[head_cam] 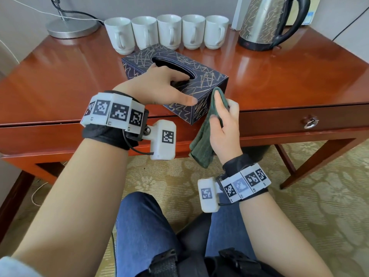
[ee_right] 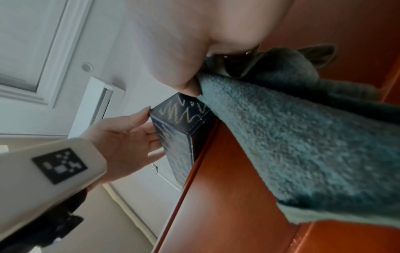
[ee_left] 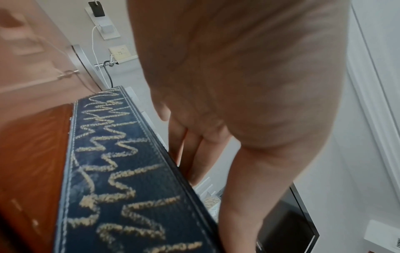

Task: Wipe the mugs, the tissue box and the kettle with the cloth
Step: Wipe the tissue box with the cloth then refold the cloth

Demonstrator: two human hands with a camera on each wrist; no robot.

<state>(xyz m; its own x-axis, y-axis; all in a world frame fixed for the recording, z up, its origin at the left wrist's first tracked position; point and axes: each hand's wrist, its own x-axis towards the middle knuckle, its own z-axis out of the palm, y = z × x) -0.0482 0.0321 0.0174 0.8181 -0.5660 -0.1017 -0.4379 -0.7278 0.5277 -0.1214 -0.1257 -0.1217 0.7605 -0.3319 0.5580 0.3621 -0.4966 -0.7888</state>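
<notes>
A dark blue tissue box [head_cam: 207, 76] with gold scribbles sits at the desk's front edge, one corner overhanging. My left hand [head_cam: 167, 86] grips it, fingers hooked into the top slot, thumb along the near side [ee_left: 121, 171]. My right hand [head_cam: 223, 120] holds a green cloth [head_cam: 203, 140] against the box's right end face [ee_right: 186, 114]; the cloth [ee_right: 303, 145] hangs down past the desk edge. Several white mugs [head_cam: 169, 32] stand in a row at the back. The steel kettle [head_cam: 265, 23] stands at the back right.
A lamp base [head_cam: 71, 27] with cables sits at the back left of the wooden desk [head_cam: 279, 80]. A drawer with a lock [head_cam: 310, 122] is at the front right. Patterned carpet [head_cam: 299, 196] lies below, and my knees are under the desk edge.
</notes>
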